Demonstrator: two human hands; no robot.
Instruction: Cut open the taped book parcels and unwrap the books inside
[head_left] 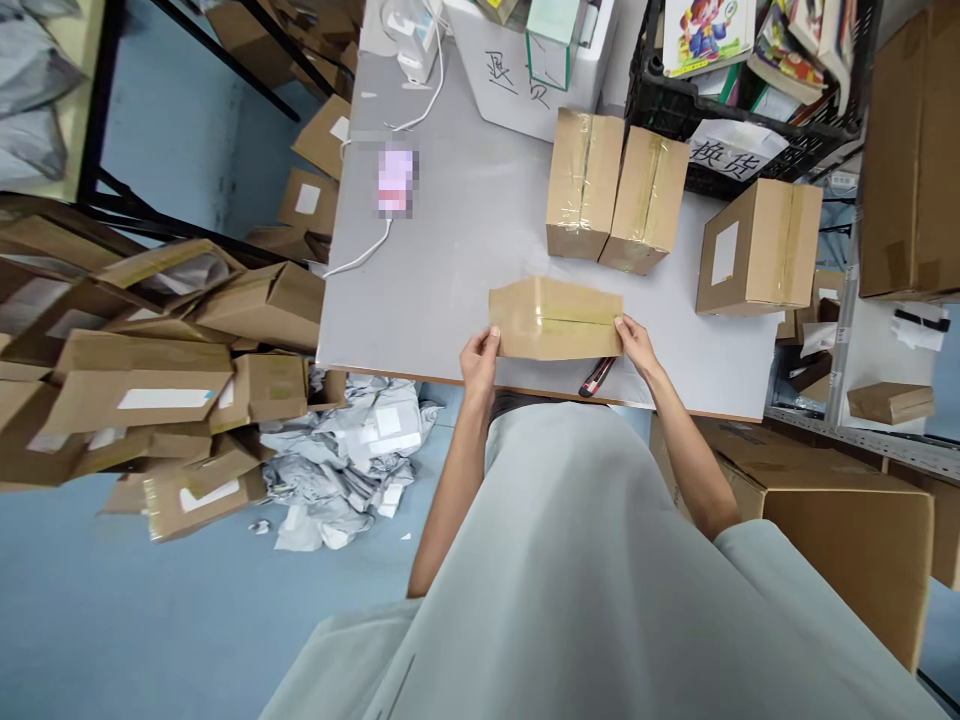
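Between my two hands is a cardboard box [559, 318], brown and low, with clear tape along its top. My left hand [478, 362] pinches its left end between thumb and fingers. At the opposite end, my right hand [636, 345] grips the right edge the same way. Just below the box lies a dark utility knife [597, 377] with red on it, partly hidden under the box's lower edge. The grey table [435, 300] is underneath.
Two taped boxes [585, 185] stand side by side beyond my hands, with another box [757, 248] to the right. A black crate [675, 100] of books sits at the back right. Opened cartons [142, 380] and crumpled grey bags [352, 450] pile up at left.
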